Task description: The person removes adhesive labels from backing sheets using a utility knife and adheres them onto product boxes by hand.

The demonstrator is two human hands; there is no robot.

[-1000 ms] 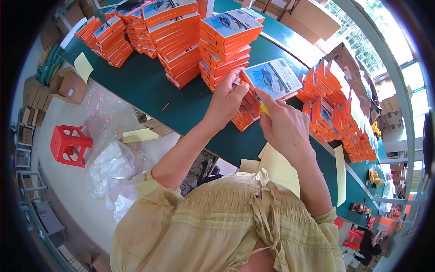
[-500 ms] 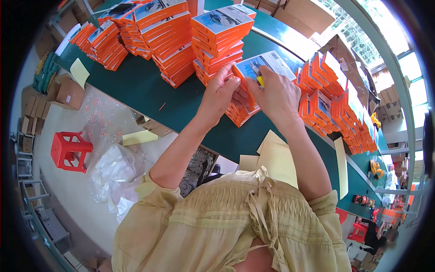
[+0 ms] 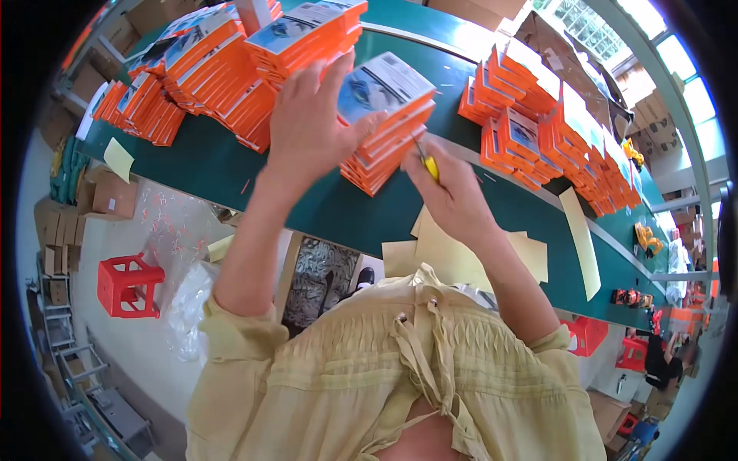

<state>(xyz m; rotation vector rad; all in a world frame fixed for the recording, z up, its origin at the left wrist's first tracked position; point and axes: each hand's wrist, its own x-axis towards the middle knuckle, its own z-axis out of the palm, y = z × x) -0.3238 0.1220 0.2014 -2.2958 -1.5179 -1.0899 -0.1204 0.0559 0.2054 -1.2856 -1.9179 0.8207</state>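
My left hand (image 3: 307, 123) is spread open at the left side of a stack of orange boxes (image 3: 388, 86); its thumb reaches over the top box's edge. Whether the palm presses the stack is hard to tell. The top box carries a blue picture and a white printed panel. In my right hand (image 3: 455, 192) is a small yellow-handled cutter (image 3: 432, 167), shut in the fingers. Its thin metal tip points up at the right side of the stack, close to the box edges. The lower boxes sit slightly uneven.
More orange box stacks (image 3: 307, 34) stand to the left and further stacks (image 3: 530, 115) to the right on the green table (image 3: 307, 207). Yellowish card sheets (image 3: 461, 257) lie at the near edge. A red stool (image 3: 131, 286) and clear plastic (image 3: 192, 307) are on the floor.
The left hand has let go of the top box's corner and spread open on the left. The right hand has moved down and to the stack's right side with the cutter. The view has shifted.
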